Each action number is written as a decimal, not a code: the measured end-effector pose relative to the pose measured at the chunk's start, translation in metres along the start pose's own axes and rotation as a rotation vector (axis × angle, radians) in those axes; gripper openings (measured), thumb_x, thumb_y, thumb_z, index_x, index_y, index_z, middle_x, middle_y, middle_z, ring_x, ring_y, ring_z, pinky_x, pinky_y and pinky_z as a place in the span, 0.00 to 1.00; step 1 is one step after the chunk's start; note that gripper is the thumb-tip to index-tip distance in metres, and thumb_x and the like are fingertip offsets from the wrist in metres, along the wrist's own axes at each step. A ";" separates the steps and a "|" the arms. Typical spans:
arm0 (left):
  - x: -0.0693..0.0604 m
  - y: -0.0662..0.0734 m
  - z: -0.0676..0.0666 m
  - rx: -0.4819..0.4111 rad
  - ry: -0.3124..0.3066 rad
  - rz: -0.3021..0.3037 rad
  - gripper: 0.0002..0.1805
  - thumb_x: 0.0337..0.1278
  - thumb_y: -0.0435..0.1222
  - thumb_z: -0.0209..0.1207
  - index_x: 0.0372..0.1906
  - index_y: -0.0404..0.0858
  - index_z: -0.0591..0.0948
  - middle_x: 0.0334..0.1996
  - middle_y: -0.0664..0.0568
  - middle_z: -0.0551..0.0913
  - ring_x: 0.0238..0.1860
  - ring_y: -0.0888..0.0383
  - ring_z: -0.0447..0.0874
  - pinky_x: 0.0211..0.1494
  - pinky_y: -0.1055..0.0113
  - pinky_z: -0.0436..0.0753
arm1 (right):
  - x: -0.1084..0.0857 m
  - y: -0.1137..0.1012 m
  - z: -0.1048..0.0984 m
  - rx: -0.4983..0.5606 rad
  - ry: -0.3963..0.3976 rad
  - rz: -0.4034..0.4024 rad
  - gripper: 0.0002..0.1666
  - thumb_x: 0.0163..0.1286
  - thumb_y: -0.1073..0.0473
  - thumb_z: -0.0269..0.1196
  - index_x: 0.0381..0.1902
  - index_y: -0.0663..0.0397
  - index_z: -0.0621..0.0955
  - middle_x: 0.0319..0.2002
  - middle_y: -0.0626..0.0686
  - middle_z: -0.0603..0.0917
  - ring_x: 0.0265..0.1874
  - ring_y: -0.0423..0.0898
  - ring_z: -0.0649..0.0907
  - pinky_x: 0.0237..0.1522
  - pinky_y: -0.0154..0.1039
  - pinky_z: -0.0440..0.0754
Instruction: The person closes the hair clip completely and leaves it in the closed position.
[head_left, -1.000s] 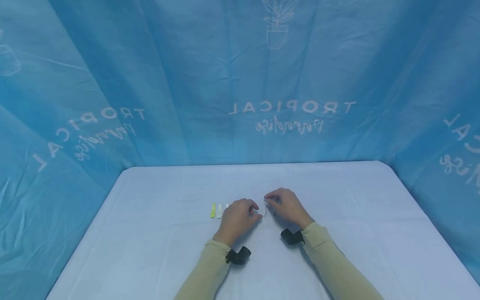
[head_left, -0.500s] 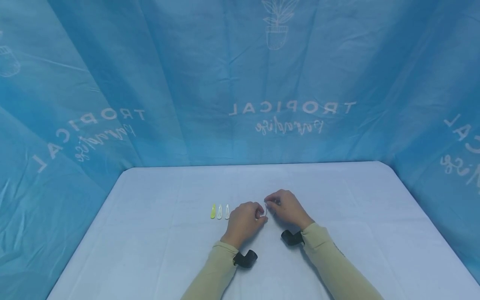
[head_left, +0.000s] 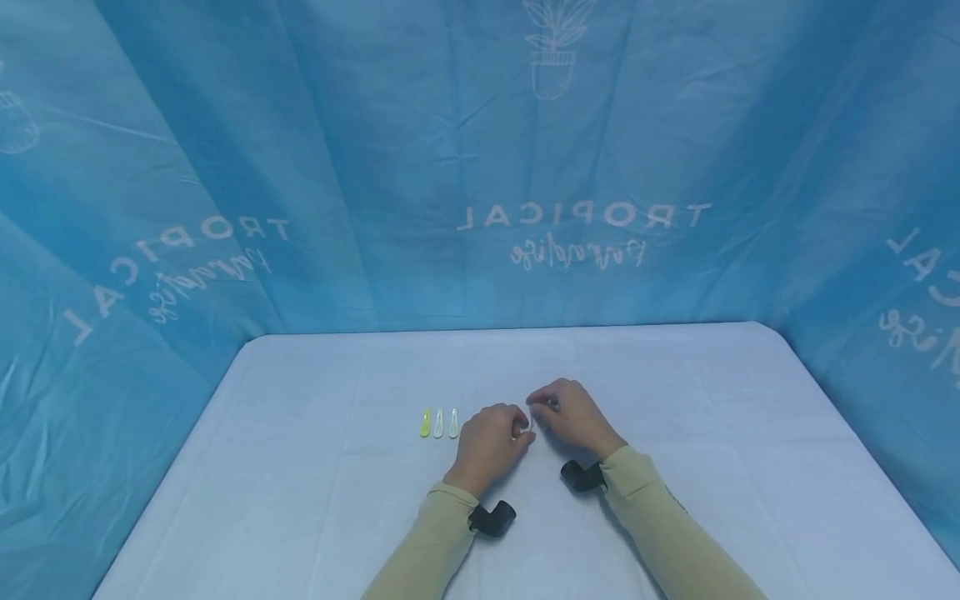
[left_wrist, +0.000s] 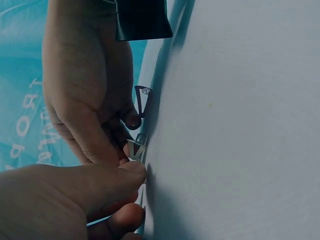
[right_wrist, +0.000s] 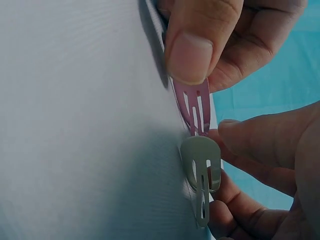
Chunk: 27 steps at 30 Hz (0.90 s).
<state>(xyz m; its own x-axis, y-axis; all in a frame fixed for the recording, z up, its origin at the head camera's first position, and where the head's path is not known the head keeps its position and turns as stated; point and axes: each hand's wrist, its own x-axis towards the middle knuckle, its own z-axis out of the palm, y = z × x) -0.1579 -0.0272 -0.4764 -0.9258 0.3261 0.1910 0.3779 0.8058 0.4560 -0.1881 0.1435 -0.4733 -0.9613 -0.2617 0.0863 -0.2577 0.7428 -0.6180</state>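
Observation:
In the head view, my left hand (head_left: pixel 491 443) and right hand (head_left: pixel 573 417) face each other low over the table. My left thumb and finger pinch a pink snap clip (right_wrist: pixel 192 100), its far end against a pale green clip (right_wrist: pixel 201 165). That green clip has its narrow prong raised from its frame and lies at my right hand's curled fingers (right_wrist: pixel 220 215); their exact grip is partly hidden. Left of my hands, a yellow clip (head_left: pixel 425 422) and two whitish clips (head_left: pixel 438 423) (head_left: pixel 453 423) lie in a row.
A white cloth (head_left: pixel 300 467) covers the table. Blue curtains (head_left: pixel 390 167) with white lettering hang behind it and along both sides. A black wrist camera (head_left: pixel 492 518) sits at my left sleeve, another (head_left: pixel 581 476) at my right.
My left hand has moved right, toward my right hand, uncovering the third clip of the row. My right hand has barely moved, and over the last half second both hands stay almost still.

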 end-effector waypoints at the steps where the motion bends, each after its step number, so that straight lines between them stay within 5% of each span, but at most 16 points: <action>1: 0.000 0.000 0.000 0.001 -0.001 -0.003 0.09 0.57 0.43 0.71 0.37 0.43 0.87 0.22 0.61 0.77 0.24 0.67 0.71 0.26 0.72 0.71 | 0.000 0.000 0.000 0.000 -0.001 0.002 0.10 0.70 0.62 0.63 0.45 0.56 0.88 0.45 0.55 0.86 0.51 0.56 0.83 0.56 0.54 0.77; 17: -0.001 0.001 -0.003 -0.004 -0.037 -0.017 0.06 0.60 0.41 0.69 0.35 0.43 0.87 0.23 0.61 0.77 0.24 0.66 0.72 0.28 0.71 0.72 | -0.001 0.000 0.001 -0.003 0.011 0.018 0.10 0.71 0.61 0.63 0.43 0.58 0.88 0.45 0.58 0.86 0.50 0.57 0.82 0.55 0.55 0.78; 27: -0.002 0.001 -0.003 0.006 0.029 -0.007 0.05 0.59 0.39 0.69 0.31 0.42 0.87 0.23 0.59 0.81 0.23 0.66 0.73 0.27 0.71 0.73 | -0.001 -0.002 -0.002 0.004 0.004 0.046 0.10 0.71 0.58 0.64 0.42 0.57 0.88 0.45 0.57 0.85 0.50 0.56 0.82 0.56 0.55 0.77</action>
<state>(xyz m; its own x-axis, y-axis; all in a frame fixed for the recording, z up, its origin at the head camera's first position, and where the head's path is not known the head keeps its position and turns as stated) -0.1563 -0.0287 -0.4739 -0.9279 0.3056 0.2134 0.3711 0.8112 0.4520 -0.1865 0.1433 -0.4702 -0.9726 -0.2246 0.0608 -0.2126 0.7513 -0.6248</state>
